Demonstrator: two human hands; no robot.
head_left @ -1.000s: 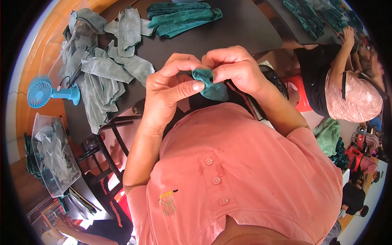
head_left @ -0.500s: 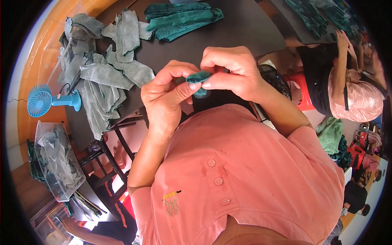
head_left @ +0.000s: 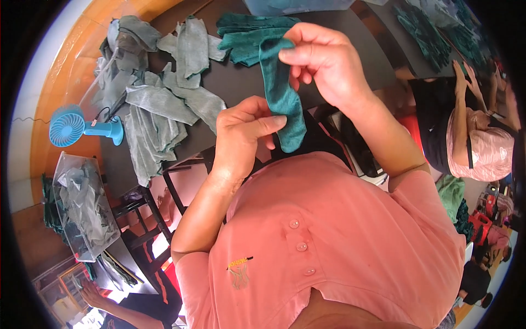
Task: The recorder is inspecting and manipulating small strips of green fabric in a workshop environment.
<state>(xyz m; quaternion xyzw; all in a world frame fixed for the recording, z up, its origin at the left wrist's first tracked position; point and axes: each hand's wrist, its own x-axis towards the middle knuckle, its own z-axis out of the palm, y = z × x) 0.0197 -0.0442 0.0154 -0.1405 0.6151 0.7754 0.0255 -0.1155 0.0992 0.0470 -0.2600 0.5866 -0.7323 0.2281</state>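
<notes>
A dark green velvet sock (head_left: 282, 93) hangs stretched out in front of my chest, held between both hands. My right hand (head_left: 323, 60) pinches its upper end between thumb and fingers. Lower down, my left hand (head_left: 246, 131) grips its side, thumb lying on the front and fingers behind. The sock's rounded lower end hangs free below my left thumb. Beyond my hands, a pile of similar green velvet pieces (head_left: 241, 41) lies on the dark table (head_left: 219, 82).
Grey-green pieces (head_left: 159, 104) lie heaped on the table's left side. Nearby stands a blue fan (head_left: 68, 126). A clear bin (head_left: 87, 214) of grey cloth is at lower left. A light blue container (head_left: 296, 4) sits at the far edge. Co-workers (head_left: 482, 131) work at right and lower left.
The sock was bunched small between my fingertips; now it hangs at full length. My right hand has moved up and away, and my left hand slightly down and right.
</notes>
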